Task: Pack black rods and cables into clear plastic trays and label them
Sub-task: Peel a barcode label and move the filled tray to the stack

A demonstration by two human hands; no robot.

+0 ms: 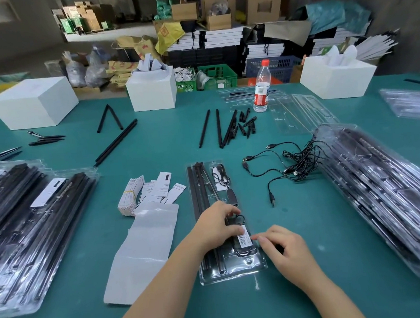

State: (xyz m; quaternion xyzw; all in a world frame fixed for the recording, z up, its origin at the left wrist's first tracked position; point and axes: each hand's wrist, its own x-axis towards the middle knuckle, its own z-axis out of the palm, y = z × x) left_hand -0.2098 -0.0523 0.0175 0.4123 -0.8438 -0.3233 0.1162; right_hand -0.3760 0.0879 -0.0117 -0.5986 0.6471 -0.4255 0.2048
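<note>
Barcode label (244, 238) is being pressed onto clear tray (233, 272), centre table, long axis running away. Left hand (217, 226) curled on tray, thumb on label; right hand (283, 246) fingertips touching its right edge, nothing gripped.

both hands forward, left (217, 226) and right (284, 246) fingers curled
</note>
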